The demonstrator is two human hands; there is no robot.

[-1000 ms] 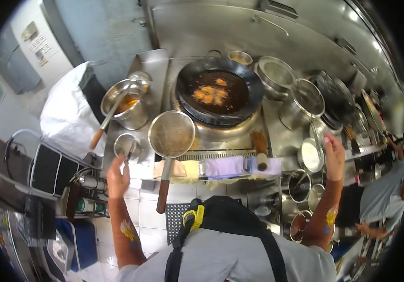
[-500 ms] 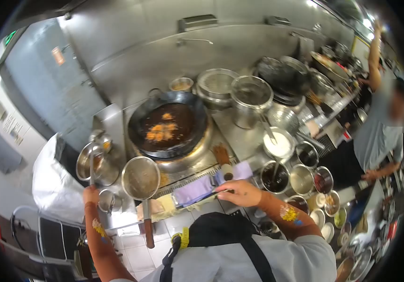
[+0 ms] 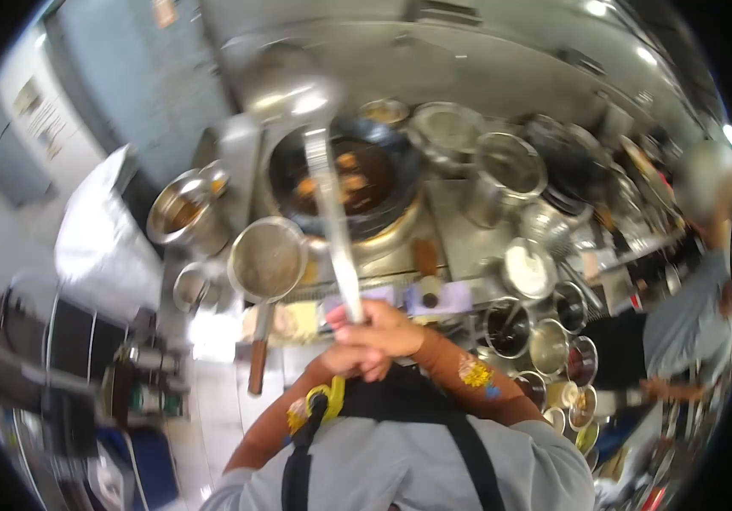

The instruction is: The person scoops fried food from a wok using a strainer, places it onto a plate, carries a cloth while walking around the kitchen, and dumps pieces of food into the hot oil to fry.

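A long-handled metal ladle, blurred by motion, is raised over the front and left of the dark wok. My right hand is closed round the lower end of its handle. Just below, my left hand is closed at the handle's end, its fingers curled and partly overlapped by my right hand. Orange-brown food pieces lie in dark liquid in the wok. A round pan with a wooden handle rests in front and to the left of the wok.
A metal pot and small cup stand left. Lidded pots, a tall pot and sauce containers are on the right. A brush stands at the stove front. Another person is at far right.
The view has shifted. My left hand has left the pot at the left, bringing the ladle up to the middle. My right hand has moved from the cloths' edge onto the handle.
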